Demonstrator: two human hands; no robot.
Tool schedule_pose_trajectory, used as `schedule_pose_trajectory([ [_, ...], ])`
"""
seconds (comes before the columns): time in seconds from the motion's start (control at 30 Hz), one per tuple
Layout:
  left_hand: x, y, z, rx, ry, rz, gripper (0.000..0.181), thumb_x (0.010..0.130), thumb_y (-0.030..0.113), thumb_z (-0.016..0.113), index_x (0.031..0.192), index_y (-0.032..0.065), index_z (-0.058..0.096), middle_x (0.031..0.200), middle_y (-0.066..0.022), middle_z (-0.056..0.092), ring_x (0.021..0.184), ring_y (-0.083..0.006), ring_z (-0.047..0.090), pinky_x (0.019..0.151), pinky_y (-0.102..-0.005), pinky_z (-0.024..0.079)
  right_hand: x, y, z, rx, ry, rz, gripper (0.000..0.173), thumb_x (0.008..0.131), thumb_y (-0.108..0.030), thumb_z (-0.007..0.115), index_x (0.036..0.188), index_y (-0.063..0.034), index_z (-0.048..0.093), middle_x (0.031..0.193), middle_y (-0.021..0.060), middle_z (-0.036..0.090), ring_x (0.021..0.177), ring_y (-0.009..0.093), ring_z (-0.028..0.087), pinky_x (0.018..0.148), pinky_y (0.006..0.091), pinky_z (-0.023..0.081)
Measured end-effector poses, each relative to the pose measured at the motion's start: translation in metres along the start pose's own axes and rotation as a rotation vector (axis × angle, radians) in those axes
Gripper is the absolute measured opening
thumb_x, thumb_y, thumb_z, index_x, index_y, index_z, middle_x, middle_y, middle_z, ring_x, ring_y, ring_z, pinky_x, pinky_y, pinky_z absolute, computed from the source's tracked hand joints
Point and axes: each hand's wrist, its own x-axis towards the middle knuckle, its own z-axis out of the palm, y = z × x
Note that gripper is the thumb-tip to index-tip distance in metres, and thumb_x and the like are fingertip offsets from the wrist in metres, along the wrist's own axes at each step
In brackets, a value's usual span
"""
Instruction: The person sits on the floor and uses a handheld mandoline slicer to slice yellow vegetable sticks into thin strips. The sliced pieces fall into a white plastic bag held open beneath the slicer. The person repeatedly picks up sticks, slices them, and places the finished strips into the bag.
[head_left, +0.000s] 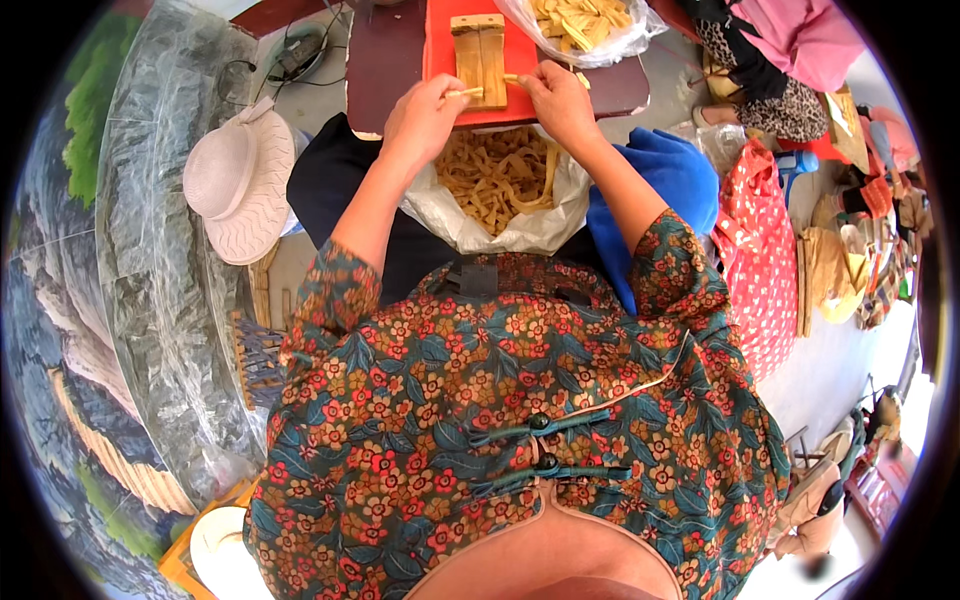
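My left hand (424, 116) pinches a narrow pale-yellow strip (472, 91), whose tip reaches over the lower part of a wooden board (480, 56). Another short yellow piece (511, 78) pokes out from the fingers of my right hand (559, 101), at the board's right edge. The board lies on a red cloth (442, 45) on a dark red table (379, 67). Below my hands, a white sack (525, 238) between my legs holds a heap of tan, curled strips (487, 176). What the strips are made of, I cannot tell.
On the table's far right stands a clear plastic bag (634, 45) of folded yellow strips (577, 22). A sun hat (232, 180) is at my left, near cables (300, 56). Blue cloth (660, 180) covers my right knee. Other people sit to the right, one in pink (802, 37).
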Motion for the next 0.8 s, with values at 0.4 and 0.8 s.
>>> schedule_pose_trajectory([
  [0.4,-0.098,-0.038,0.016,-1.546,-0.390,-0.519,0.047,0.093,0.035,0.051,0.129,0.0060,0.043,0.130,-0.0106,0.048,0.116,-0.0245,0.050,0.098,-0.0422,0.044,-0.096,-0.082,-0.002,0.060,-0.012,-0.717,0.008,0.074,-0.017,0.060,0.074,-0.0103,0.056,0.073,0.0079,0.055,0.074,0.029,0.055,0.064,0.0412,0.045],
  [0.8,-0.084,0.014,0.006,-1.430,-0.584,-0.494,0.036,0.097,0.025,0.045,0.125,0.0020,0.043,0.122,-0.0095,0.048,0.112,-0.0186,0.050,0.094,-0.0335,0.043,-0.104,-0.083,-0.025,0.324,-0.002,-0.403,0.023,0.092,-0.027,0.052,0.085,-0.0045,0.050,0.070,0.0155,0.056,0.071,0.035,0.058,0.062,0.0442,0.045],
])
